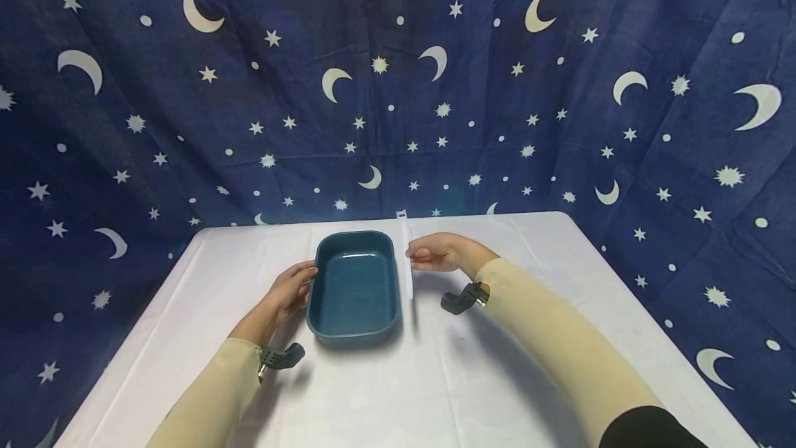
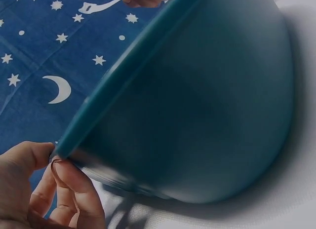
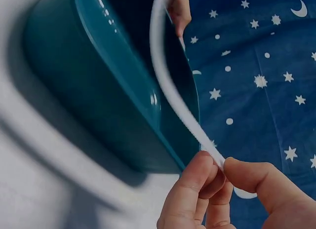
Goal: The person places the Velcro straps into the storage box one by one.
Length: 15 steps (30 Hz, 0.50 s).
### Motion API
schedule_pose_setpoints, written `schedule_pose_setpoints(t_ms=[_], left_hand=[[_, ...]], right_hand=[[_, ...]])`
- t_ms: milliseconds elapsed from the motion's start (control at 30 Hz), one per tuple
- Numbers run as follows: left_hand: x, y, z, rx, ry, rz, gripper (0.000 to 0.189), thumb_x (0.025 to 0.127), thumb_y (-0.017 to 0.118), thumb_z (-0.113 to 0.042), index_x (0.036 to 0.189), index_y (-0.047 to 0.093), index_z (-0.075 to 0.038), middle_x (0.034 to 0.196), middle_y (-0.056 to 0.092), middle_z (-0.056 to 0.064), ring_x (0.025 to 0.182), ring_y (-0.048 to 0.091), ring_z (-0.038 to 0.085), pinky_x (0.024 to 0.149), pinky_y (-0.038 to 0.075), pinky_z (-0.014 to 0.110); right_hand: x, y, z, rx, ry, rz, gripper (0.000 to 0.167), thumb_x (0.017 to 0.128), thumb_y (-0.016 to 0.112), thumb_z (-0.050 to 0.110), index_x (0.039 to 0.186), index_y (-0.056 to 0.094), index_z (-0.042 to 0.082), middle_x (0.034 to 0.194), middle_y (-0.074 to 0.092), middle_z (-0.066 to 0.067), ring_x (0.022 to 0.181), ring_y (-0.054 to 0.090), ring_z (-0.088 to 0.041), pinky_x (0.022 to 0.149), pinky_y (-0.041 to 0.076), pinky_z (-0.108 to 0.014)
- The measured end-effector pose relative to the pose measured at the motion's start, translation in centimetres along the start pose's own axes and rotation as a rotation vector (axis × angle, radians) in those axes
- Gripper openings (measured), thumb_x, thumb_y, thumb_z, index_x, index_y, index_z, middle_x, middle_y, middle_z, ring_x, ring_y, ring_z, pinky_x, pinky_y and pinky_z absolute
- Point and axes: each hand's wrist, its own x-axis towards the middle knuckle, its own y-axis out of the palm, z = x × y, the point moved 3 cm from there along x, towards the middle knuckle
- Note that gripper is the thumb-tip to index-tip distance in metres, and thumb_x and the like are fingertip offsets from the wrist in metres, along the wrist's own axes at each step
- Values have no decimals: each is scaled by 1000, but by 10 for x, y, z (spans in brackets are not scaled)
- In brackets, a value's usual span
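Note:
A deep teal rectangular bin [image 1: 354, 296] with rounded corners stands upright on the table, and nothing shows inside it. My left hand [image 1: 288, 294] is at its left side, thumb and fingers pinching the rim, as the left wrist view confirms. Just off the bin's right side, my right hand [image 1: 440, 252] pinches a long, thin white strip [image 3: 173, 95] between thumb and fingers. That strip is held above the table, lengthwise beside the bin, and curves a little. Its far end is wider, with an opening in it; the exact kind of thing cannot be told.
A white cloth [image 1: 385, 399] covers the table. Behind and on both sides hangs a dark blue curtain [image 1: 410, 109] printed with moons and stars. Each wrist carries a black strap mount [image 1: 465, 299].

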Motion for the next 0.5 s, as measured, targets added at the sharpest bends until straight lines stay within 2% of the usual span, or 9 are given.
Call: schedule_pose_setpoints(t_ms=[133, 233, 433, 500], left_hand=[[0, 1, 1, -1, -2, 3, 53, 101, 51, -30, 149, 38, -12, 147, 44, 18, 74, 58, 1, 59, 46, 15], [-1, 1, 1, -6, 3, 2, 53, 101, 51, -30, 149, 38, -11, 143, 47, 17, 72, 57, 1, 58, 45, 15], [-1, 0, 0, -21, 3, -2, 53, 100, 53, -29, 148, 39, -11, 118, 58, 4, 69, 57, 1, 57, 45, 15], [-1, 0, 1, -28, 3, 0, 54, 100, 53, -29, 148, 39, -11, 115, 58, 2, 70, 57, 0, 58, 46, 15]], right_hand=[[3, 10, -2, -1, 10, -4, 35, 85, 59, -6, 118, 50, -1, 90, 61, -8, 78, 61, -14, 69, 57, -20], [4, 18, -3, -5, 11, 4, 31, 85, 59, -6, 115, 52, -1, 88, 62, -7, 76, 61, -13, 68, 57, -20], [5, 30, -2, 2, 16, 7, 20, 85, 59, -6, 104, 56, -1, 85, 64, -7, 74, 62, -14, 66, 56, -19], [6, 34, -2, 3, 10, 12, 20, 85, 59, -7, 103, 56, -1, 86, 64, -7, 75, 61, -14, 67, 56, -19]])
